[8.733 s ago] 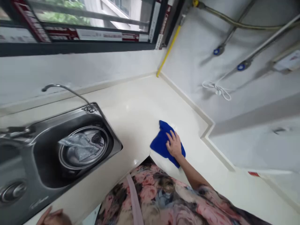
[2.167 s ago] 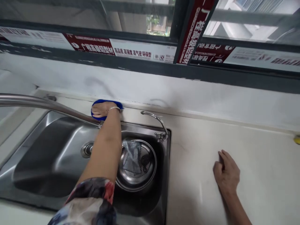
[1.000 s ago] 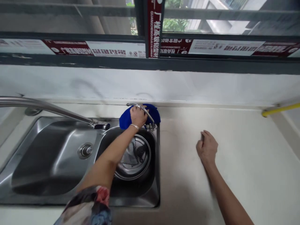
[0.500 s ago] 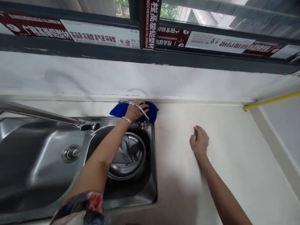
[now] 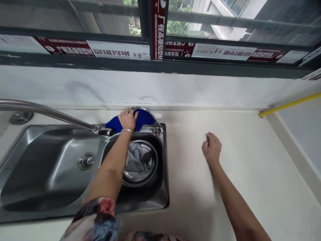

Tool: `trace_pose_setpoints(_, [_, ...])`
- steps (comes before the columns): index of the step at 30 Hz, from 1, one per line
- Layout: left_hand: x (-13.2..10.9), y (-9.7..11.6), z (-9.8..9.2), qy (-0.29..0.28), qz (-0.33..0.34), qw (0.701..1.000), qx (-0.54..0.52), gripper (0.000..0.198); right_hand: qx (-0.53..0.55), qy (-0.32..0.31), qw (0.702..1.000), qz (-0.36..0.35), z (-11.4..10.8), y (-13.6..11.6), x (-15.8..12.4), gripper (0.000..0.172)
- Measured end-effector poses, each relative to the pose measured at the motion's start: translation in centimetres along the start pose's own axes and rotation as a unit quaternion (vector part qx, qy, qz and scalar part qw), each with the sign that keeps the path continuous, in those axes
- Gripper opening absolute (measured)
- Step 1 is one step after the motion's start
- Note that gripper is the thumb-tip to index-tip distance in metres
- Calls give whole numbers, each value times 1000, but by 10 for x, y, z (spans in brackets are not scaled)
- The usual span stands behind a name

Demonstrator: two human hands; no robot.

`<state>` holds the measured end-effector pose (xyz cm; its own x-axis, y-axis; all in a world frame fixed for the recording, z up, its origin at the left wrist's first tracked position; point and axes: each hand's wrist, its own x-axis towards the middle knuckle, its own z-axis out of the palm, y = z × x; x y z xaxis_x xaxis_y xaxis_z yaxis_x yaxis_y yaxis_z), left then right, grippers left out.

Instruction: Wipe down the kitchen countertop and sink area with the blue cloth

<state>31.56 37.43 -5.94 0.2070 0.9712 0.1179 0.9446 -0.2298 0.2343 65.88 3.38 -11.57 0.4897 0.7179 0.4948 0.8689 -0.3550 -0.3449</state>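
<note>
A blue cloth (image 5: 144, 118) lies bunched along the back rim of the sink, against the low ledge under the wall. My left hand (image 5: 127, 119) presses on it with fingers curled over the fabric, left of the slim curved tap (image 5: 155, 119). Part of the cloth passes beneath that tap. My right hand (image 5: 212, 148) rests on the pale countertop (image 5: 185, 174) right of the sink, its fingers curled in and nothing visible in them.
In the right basin of the steel sink (image 5: 165, 174) sits a round metal strainer (image 5: 153, 152) with a grey cloth (image 5: 134, 160) inside. A large faucet (image 5: 62, 117) spans the left basin. A yellow pipe (image 5: 288, 104) runs at the right wall; a window frame (image 5: 112, 63) stands behind.
My left hand has slid left along the back rim with the blue cloth, out from under the slim tap's arc. My right hand stays on the counter. The view has shifted slightly.
</note>
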Motion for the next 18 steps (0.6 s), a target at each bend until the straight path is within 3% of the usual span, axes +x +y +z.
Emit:
trace_pose_setpoints(4, [-14,16,-9,-23,-41,999,-12,46,4,13,1000,-1,5,-3,0,46])
trace_pose_setpoints(10, [-38,25,-28,-69,-63,993,-70,43,6,17,1000,15,9,-10,-1,46])
trace_pose_setpoints(14, [-68,21,-51,-101,-77,982,-137,39,10,23,999,29,13,-15,-1,47])
trace_pose_setpoints(18, [-107,3,-77,-195,-81,946,-246,37,22,7,999,44,16,-19,3,47])
